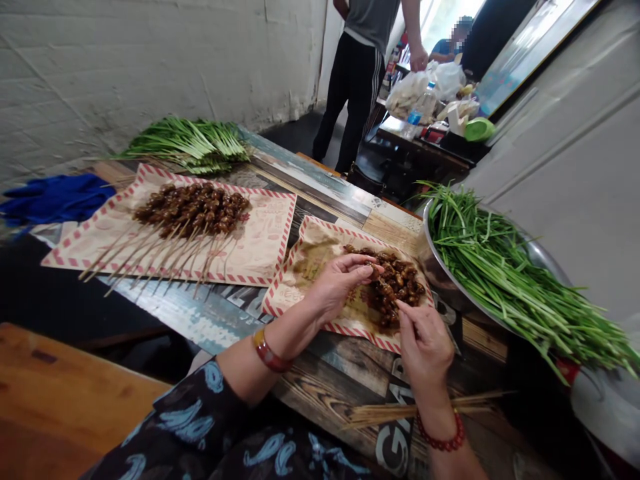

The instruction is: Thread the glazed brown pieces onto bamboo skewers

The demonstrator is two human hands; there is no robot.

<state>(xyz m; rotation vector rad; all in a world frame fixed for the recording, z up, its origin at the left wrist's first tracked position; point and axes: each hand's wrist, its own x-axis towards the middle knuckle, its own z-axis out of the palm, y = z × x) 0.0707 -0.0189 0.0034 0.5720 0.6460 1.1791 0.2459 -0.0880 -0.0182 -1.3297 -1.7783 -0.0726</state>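
Over the right paper sheet (320, 243), my left hand (340, 283) pinches a small brown piece (373, 267) between thumb and fingers. My right hand (425, 340) is closed at the lower right of the brown pile (400, 277), its fingertips pressed together on something too small to make out, perhaps a thin stick. Loose glossy brown pieces lie beneath both hands. On the left paper sheet (265, 233) rest several skewers (195, 210) threaded with similar brown pieces, their bare stick ends toward me. Several bare sticks (370, 415) lie on the table by my right wrist.
A metal bowl (450, 280) heaped with long green leaves (510, 267) stands at the right. More greens (200, 143) and blue gloves (55, 199) lie at the left. Beyond the table (345, 193), a person (357, 73) stands near another table with bags and a bottle (423, 107).
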